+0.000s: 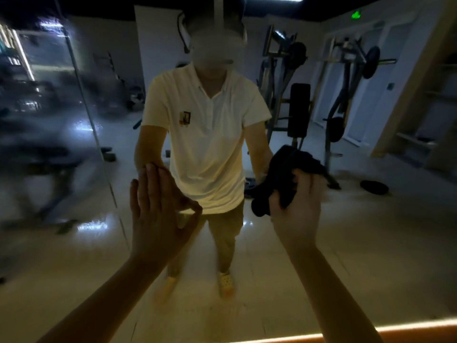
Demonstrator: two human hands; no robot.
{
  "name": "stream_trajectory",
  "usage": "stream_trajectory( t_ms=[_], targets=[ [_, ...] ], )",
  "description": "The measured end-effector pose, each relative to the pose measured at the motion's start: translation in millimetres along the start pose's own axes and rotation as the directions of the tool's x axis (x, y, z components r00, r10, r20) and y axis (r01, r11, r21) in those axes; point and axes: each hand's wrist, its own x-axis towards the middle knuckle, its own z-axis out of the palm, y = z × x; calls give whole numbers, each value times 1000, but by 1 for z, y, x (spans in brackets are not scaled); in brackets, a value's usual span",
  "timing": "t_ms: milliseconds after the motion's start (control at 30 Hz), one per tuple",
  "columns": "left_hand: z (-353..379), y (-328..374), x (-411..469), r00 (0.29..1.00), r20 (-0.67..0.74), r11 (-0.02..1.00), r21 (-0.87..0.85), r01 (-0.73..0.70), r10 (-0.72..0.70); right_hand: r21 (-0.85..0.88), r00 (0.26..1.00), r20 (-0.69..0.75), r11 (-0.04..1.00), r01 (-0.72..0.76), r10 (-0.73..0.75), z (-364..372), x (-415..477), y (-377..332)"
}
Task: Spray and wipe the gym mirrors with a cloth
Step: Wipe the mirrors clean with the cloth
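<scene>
Fingers (150, 184) straight and together on the left hand (158, 219), thumb spread wide, and the fingertips meet their own reflection on the mirror (371, 231). That hand is flat to the glass and holds nothing. Over to the right hand (296, 209): its fingers are curled tight round a dark cloth (277, 191), bunched up and spilling above and to the left of the knuckles, right at the glass. Between the two hands the reflection shows a white polo shirt (205, 144). Above the cloth hand, reflected weight machines (284, 78); just right of it, a weight plate (373, 186) lies on the reflected floor. Left of the flat hand the glass looks hazy and smeared. Below both wrists runs a glowing orange strip (371, 332).
</scene>
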Motion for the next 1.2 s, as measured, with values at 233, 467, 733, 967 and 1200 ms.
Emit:
stream_trajectory(
  t_ms=[233, 467, 733, 967, 1200],
  targets=[
    [-30, -47, -13, 982, 40, 969, -175, -175, 184, 36, 972, 209, 994, 101, -106, 86, -56, -112],
    [-25, -76, -51, 967, 108, 965, -158, -211, 229, 30, 874, 380, 948, 316, -303, 101, -77, -123],
    [7, -48, -55, 968, 127, 975, -72, -209, 217, -232, 969, 185, 966, -117, 162, 17, -45, 9],
    [12, -42, -56, 971, 142, 981, -11, -194, 193, -190, 874, -5, 858, -478, 486, -10, -50, 73],
    [-4, -46, -55, 959, 194, 978, -78, -193, 204, -151, 899, 173, 913, -379, 402, 69, -109, -20]
  ],
)
